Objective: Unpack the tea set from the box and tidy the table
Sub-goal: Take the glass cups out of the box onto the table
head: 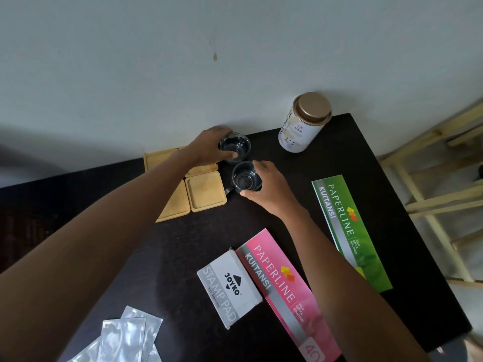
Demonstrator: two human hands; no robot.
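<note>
1. Two glass cups out on the dark surface, both near the back wall. Far glass cup held by left hand, fingers curled round its rim and side. Near glass cup gripped by right hand, thumb at the front, fingers wrapped behind; small dark handle pointing left.
2. Wooden coasters laid in a block just left of the cups, touching each other; partly hidden under the left forearm. Neither cup on a coaster yet.
3. Tea tin upright at the back right, lid on, apart from the cups.
4. No box in view; unpacking judged largely done, though remaining pieces cannot be ruled out.
5. Tidying judged still open: pink receipt book, green receipt book and stamp pad box scattered at odd angles; silver foil pouches loose at the near left edge.
6. Likely next: seat each cup on a coaster, then clear the stationery and pouches.
</note>
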